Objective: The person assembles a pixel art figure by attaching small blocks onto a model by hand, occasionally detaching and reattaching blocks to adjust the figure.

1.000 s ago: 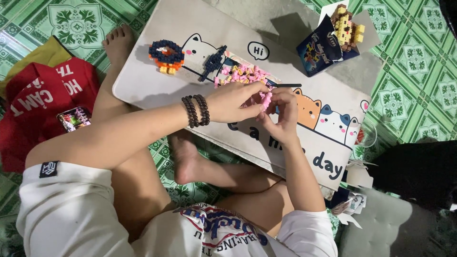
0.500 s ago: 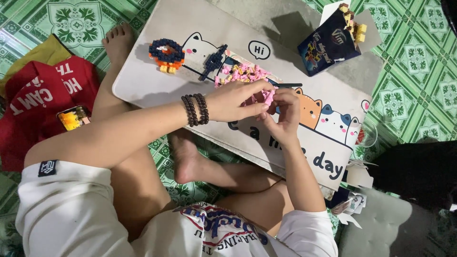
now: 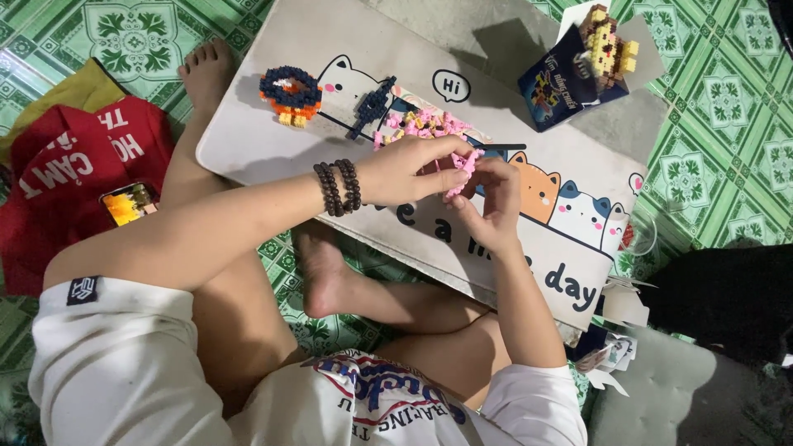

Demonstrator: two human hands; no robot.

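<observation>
Pink block piece, small, pinched between both hands above the surface, just right of the loose pink block pile. Left hand closes on it from the pile side, right hand from below; both touch it.

Moved little since the earlier frames | left hand closed tighter over pink brick piece, fingertips lowered onto it | right hand shifted slightly toward the lap table's near edge | loose pink bricks partly uncovered beyond the knuckles
</observation>
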